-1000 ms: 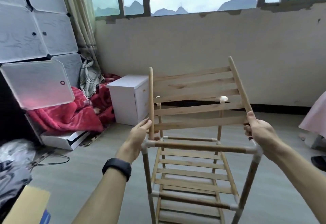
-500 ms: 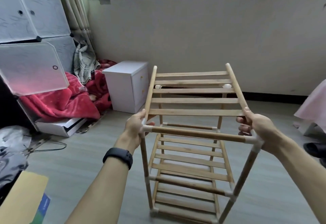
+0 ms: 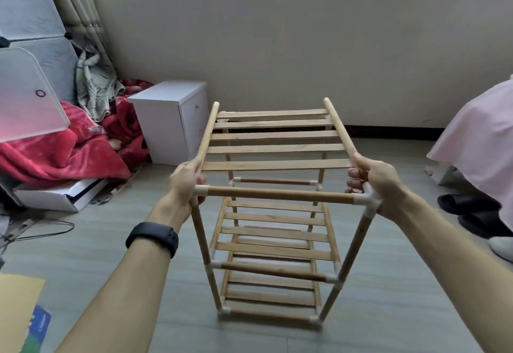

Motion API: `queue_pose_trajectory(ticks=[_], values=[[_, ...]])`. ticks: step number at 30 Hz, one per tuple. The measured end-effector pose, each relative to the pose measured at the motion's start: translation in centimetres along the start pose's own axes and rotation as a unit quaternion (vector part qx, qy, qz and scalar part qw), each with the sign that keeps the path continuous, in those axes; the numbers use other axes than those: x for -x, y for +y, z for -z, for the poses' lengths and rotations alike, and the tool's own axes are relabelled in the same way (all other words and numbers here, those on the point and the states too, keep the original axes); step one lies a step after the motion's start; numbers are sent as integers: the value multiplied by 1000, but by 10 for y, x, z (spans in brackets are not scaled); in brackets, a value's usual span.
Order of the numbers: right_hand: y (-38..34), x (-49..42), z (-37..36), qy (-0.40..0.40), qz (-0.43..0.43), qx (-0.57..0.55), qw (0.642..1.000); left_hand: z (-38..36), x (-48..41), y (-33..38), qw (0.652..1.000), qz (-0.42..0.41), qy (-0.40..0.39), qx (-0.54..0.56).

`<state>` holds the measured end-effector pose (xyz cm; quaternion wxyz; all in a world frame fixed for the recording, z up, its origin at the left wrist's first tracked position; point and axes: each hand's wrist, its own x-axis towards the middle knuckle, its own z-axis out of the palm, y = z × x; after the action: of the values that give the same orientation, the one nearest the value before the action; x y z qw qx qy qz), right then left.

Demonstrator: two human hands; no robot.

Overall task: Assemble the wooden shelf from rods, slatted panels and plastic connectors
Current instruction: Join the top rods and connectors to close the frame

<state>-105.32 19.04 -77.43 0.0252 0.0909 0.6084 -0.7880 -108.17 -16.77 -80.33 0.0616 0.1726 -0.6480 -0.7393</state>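
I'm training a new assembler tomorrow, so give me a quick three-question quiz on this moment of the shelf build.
1. True or false: the left hand and the right hand each grip a side rail of the top slatted panel.
2. What stands on the floor to the left of the shelf frame? A) white cabinet B) green chair C) metal ladder
3. Fill in: the black wristband is on the ___ arm.
Key: 1 true; 2 A; 3 left.
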Motion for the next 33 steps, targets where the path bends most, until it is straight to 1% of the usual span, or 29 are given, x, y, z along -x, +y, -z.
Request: queue_pose_trajectory(ticks=[2, 6, 10, 12, 16, 20, 25, 33], values=[[0, 3, -1, 4, 19, 0, 1000, -1, -3, -2, 1000, -13, 16, -9], [0, 8, -2, 3, 1, -32, 999, -3, -3, -1, 996, -36, 61, -44], [2, 9, -2, 8, -4, -39, 999, -3, 2, 3, 990, -45, 97, -93], [3, 8, -2, 27, 10, -26, 999, -3, 4, 4, 988, -46, 96, -108], [9, 8, -1, 98, 44, 35, 994, -3, 6, 7, 989, -42, 85, -114], [9, 10, 1, 92, 1, 40, 995, -2, 8, 8, 991, -39, 68, -113], [10, 14, -3, 148, 45, 86, 984, 0, 11, 8, 994, -19, 61, -93], [10, 11, -2, 134, 32, 135, 981, -1, 14, 10, 991, -15, 61, -117]])
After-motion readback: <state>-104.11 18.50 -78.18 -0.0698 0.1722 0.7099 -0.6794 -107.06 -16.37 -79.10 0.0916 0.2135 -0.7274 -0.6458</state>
